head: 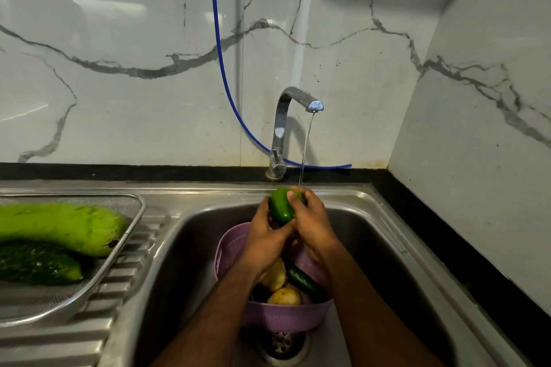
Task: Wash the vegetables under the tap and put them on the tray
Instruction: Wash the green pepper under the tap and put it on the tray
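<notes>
A green capsicum (282, 206) sits under the thin stream running from the steel tap (286, 116). My left hand (265, 240) grips it from the left and below. My right hand (311, 222) grips it from the right, thumb over its top. Both hands hover above a pink plastic colander (280, 317) standing in the sink basin (190, 250). Inside the colander lie potatoes (281, 295) and a dark green cucumber (302, 280), partly hidden by my wrists. The mesh steel tray (131, 225) on the left drainboard holds a pale green bottle gourd (62, 226) and a dark bitter gourd (35, 262).
A blue hose (220, 53) hangs down the marble wall and runs behind the tap. The sink drain (281, 343) shows below the colander. A black counter edge (441, 241) borders the sink on the right, where a side wall closes in.
</notes>
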Action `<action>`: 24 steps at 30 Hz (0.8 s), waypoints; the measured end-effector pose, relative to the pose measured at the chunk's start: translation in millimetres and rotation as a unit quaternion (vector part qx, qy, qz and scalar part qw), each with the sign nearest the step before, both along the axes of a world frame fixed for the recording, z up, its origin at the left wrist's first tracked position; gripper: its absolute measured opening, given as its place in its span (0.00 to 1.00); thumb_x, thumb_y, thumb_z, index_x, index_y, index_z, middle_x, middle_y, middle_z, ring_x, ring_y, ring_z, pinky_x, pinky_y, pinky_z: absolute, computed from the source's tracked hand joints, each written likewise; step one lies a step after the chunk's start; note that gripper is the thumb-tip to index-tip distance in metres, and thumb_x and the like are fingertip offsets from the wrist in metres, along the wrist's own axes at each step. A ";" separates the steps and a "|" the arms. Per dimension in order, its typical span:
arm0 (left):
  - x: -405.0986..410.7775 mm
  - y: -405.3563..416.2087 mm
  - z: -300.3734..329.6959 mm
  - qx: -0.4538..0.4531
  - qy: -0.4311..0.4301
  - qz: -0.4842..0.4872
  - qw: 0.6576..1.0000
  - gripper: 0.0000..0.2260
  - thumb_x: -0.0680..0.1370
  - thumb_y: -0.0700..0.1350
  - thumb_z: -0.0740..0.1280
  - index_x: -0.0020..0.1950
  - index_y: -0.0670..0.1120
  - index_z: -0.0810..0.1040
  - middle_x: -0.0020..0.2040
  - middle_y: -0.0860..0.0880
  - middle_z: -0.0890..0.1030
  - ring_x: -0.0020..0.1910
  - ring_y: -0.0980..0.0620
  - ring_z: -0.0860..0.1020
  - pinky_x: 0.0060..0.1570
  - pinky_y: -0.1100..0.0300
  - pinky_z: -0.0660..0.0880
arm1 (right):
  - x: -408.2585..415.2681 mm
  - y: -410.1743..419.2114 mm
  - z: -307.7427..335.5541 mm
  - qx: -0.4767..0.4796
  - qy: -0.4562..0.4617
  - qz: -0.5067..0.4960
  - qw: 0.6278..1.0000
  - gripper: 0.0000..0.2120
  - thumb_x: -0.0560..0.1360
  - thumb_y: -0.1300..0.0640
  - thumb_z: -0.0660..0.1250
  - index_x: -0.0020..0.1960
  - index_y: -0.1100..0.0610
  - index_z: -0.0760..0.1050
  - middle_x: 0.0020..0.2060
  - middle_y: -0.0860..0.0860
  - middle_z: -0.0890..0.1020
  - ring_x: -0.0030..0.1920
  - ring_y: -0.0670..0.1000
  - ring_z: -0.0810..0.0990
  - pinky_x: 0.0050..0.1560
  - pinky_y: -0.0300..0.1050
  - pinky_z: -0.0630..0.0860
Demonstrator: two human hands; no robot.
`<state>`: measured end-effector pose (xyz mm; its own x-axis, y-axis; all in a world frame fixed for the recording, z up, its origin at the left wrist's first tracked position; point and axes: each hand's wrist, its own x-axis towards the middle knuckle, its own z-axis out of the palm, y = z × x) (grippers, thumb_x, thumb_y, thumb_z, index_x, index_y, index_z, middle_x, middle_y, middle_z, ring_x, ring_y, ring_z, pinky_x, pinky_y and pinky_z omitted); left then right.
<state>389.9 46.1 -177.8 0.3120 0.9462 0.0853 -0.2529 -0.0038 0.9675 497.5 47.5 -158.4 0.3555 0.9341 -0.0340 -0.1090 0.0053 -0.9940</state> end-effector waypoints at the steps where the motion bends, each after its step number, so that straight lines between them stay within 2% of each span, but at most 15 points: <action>1: -1.4 1.2 -1.5 0.023 0.019 0.003 1.000 0.27 0.73 0.38 0.75 0.67 0.58 0.73 0.61 0.48 0.81 0.59 0.50 0.81 0.58 0.46 0.80 | 1.1 -0.6 1.3 -0.004 0.002 -0.004 1.000 0.07 0.84 0.51 0.63 0.58 0.47 0.79 0.57 0.54 0.83 0.54 0.53 0.84 0.48 0.49 0.85; 3: -2.0 0.1 -3.1 0.068 0.079 -0.011 0.994 0.36 0.71 0.36 0.77 0.73 0.57 0.67 0.62 0.54 0.78 0.60 0.53 0.79 0.59 0.49 0.80 | 3.7 -1.8 3.9 -0.034 0.027 -0.027 0.999 0.11 0.85 0.48 0.60 0.60 0.50 0.78 0.55 0.56 0.83 0.53 0.54 0.85 0.45 0.48 0.84; 5: -0.3 -4.4 -2.5 0.090 0.110 -0.031 0.989 0.42 0.70 0.33 0.76 0.77 0.55 0.61 0.63 0.60 0.75 0.61 0.57 0.76 0.60 0.52 0.79 | 5.9 -2.7 5.5 -0.069 0.055 -0.050 0.995 0.16 0.86 0.45 0.57 0.64 0.52 0.77 0.54 0.57 0.83 0.52 0.56 0.85 0.48 0.53 0.85; 6: 0.6 -5.9 -2.1 0.091 0.120 -0.032 0.988 0.43 0.70 0.32 0.76 0.78 0.54 0.60 0.62 0.62 0.74 0.62 0.58 0.76 0.61 0.53 0.78 | 6.6 -2.9 5.1 -0.075 0.063 -0.048 0.994 0.17 0.86 0.44 0.57 0.65 0.53 0.76 0.54 0.58 0.83 0.52 0.57 0.85 0.49 0.55 0.85; 8: 2.2 -5.5 -1.5 0.097 0.139 -0.018 0.985 0.44 0.69 0.33 0.77 0.79 0.53 0.60 0.61 0.64 0.73 0.63 0.58 0.75 0.63 0.52 0.77 | 8.1 -6.6 7.6 -0.077 0.086 -0.030 0.993 0.17 0.86 0.46 0.56 0.65 0.54 0.75 0.54 0.58 0.82 0.50 0.56 0.85 0.43 0.51 0.85; 10: 2.0 -2.2 -0.7 0.084 0.139 -0.002 0.987 0.42 0.68 0.34 0.78 0.77 0.54 0.64 0.61 0.61 0.75 0.62 0.57 0.76 0.62 0.52 0.78 | 11.7 -10.9 10.9 -0.075 0.139 0.014 0.987 0.14 0.87 0.50 0.56 0.63 0.55 0.76 0.57 0.60 0.82 0.50 0.56 0.85 0.40 0.48 0.84; 13: 0.1 1.3 1.0 0.043 0.110 0.017 0.993 0.37 0.63 0.44 0.81 0.70 0.54 0.73 0.60 0.52 0.81 0.59 0.51 0.80 0.58 0.47 0.80 | 17.0 -15.1 9.2 -0.046 0.221 0.098 0.969 0.15 0.86 0.60 0.56 0.70 0.55 0.74 0.67 0.63 0.78 0.60 0.61 0.83 0.51 0.54 0.84; 15: -0.1 3.2 2.8 0.016 0.095 0.015 0.995 0.36 0.62 0.45 0.81 0.68 0.53 0.75 0.60 0.47 0.82 0.58 0.48 0.82 0.56 0.45 0.81 | 20.6 -16.7 6.4 -0.038 0.251 0.136 0.958 0.21 0.85 0.65 0.58 0.75 0.52 0.69 0.69 0.63 0.75 0.58 0.62 0.84 0.50 0.55 0.84; 17: 0.0 1.6 6.3 0.008 0.089 0.009 0.996 0.31 0.66 0.40 0.80 0.67 0.51 0.75 0.59 0.45 0.82 0.56 0.47 0.83 0.54 0.44 0.81 | 22.8 -19.9 5.8 -0.031 0.257 0.170 0.951 0.24 0.83 0.66 0.60 0.76 0.50 0.67 0.69 0.63 0.73 0.52 0.61 0.87 0.46 0.54 0.85; 19: 1.0 0.8 7.3 0.024 0.101 0.019 0.994 0.27 0.68 0.37 0.79 0.64 0.51 0.75 0.56 0.48 0.83 0.54 0.49 0.82 0.54 0.48 0.82 | 22.2 -22.4 5.9 -0.025 0.245 0.184 0.951 0.28 0.79 0.67 0.66 0.74 0.48 0.68 0.68 0.63 0.75 0.51 0.61 0.87 0.45 0.53 0.85; 21: 1.8 -0.9 8.4 0.053 0.126 0.049 0.989 0.26 0.68 0.39 0.79 0.59 0.56 0.73 0.54 0.54 0.80 0.52 0.55 0.80 0.53 0.52 0.81 | 20.0 -24.0 7.2 -0.020 0.226 0.191 0.955 0.30 0.72 0.65 0.72 0.71 0.48 0.71 0.65 0.62 0.79 0.54 0.60 0.87 0.47 0.53 0.85; 22: 1.6 -1.2 9.2 0.060 0.132 0.063 0.987 0.27 0.67 0.40 0.80 0.58 0.58 0.71 0.52 0.56 0.79 0.52 0.57 0.79 0.53 0.54 0.80 | 18.5 -23.8 8.1 -0.019 0.227 0.189 0.955 0.29 0.71 0.64 0.73 0.70 0.49 0.72 0.64 0.62 0.80 0.55 0.60 0.86 0.47 0.53 0.85; 24: 1.1 -2.1 9.0 0.067 0.135 0.080 0.985 0.28 0.66 0.42 0.81 0.60 0.56 0.73 0.54 0.55 0.79 0.53 0.56 0.79 0.55 0.52 0.80 | 16.5 -21.7 9.2 -0.023 0.228 0.171 0.958 0.25 0.73 0.62 0.73 0.69 0.51 0.73 0.63 0.61 0.81 0.56 0.60 0.86 0.48 0.54 0.84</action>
<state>391.0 44.0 -168.8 0.1873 0.9713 0.1467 0.0270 -0.1544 0.9876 514.1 25.8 -149.2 -0.0319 0.9872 -0.1563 -0.5194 -0.1500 -0.8413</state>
